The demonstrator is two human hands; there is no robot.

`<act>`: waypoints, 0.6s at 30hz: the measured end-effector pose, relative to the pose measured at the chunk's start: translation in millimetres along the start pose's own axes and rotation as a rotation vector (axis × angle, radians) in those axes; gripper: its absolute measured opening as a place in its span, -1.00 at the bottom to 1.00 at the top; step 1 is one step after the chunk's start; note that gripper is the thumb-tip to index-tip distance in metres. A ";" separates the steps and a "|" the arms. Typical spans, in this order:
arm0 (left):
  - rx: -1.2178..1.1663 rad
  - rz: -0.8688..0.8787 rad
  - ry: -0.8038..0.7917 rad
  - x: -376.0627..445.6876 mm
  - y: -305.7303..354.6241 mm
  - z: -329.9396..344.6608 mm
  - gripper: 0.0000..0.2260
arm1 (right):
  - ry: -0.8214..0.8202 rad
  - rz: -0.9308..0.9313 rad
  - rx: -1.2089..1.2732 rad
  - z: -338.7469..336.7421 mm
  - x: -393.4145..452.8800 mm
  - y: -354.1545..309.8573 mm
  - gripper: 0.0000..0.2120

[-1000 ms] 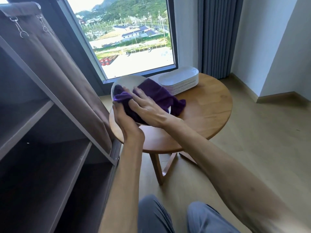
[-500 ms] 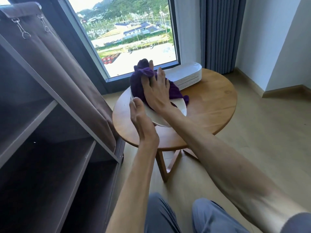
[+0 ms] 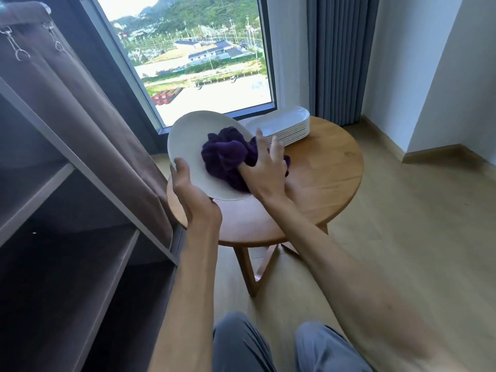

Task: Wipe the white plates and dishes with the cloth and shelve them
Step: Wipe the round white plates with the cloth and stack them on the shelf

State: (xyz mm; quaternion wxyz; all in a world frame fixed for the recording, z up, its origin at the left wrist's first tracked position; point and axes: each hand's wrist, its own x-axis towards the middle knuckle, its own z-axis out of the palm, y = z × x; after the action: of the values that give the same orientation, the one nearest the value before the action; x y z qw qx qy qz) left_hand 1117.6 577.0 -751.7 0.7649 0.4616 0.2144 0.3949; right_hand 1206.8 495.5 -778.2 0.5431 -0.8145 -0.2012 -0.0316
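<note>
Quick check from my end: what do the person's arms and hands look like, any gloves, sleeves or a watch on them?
Both hands, left hand and right hand, are bare, with no gloves, and no rings or watch show. Both forearms are bare as far as the frame shows them; no sleeve is in view. The lower part of the right forearm is blurred. Below the arms, grey-blue trousers cover the knees.

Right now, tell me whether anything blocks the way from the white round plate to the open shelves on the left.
Nothing visible blocks it. The left hand grips the tilted white round plate by its near rim, beside the grey shelf unit. The brown fabric cover hangs along the unit's side next to the plate; the shelf bays face the person open.
</note>
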 end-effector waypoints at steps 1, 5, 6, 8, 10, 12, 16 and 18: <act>-0.015 -0.004 -0.005 -0.4 0.8 -2.9 -0.56 | 0.010 0.087 0.223 -3.6 2.8 2.4 -0.13; -0.037 -0.047 -0.033 3.1 5.8 -16.1 -0.61 | -0.151 0.258 1.022 -7.4 16.7 11.5 -0.52; -0.033 -0.061 -0.030 3.2 6.2 -18.1 -0.62 | -0.143 0.285 1.076 -7.0 16.9 11.5 -0.61; 0.238 0.085 0.047 -2.0 8.5 -19.7 -0.56 | -0.085 0.330 1.077 -7.5 18.1 8.4 -0.75; 0.758 0.529 0.156 -11.3 8.8 -26.6 -0.45 | -0.025 0.344 1.046 -10.6 25.1 7.4 -0.80; 1.111 1.061 -0.063 -16.5 6.9 -37.3 -0.49 | 0.011 0.372 1.013 -17.6 31.2 5.7 -0.79; 1.662 1.293 -0.432 -20.9 -0.5 -37.1 -0.67 | -0.033 0.478 1.023 -28.4 35.1 -1.8 -0.77; 1.734 1.305 -0.385 -17.1 4.6 -29.1 -0.82 | -0.080 0.503 1.002 -32.1 31.3 -8.2 -0.70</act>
State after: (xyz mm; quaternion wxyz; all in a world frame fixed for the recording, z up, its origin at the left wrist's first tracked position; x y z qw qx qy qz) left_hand 1085.4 580.1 -762.2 -0.1534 0.9201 0.0111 0.3601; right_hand 1238.0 478.6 -749.5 0.8465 -0.4803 -0.0117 0.2294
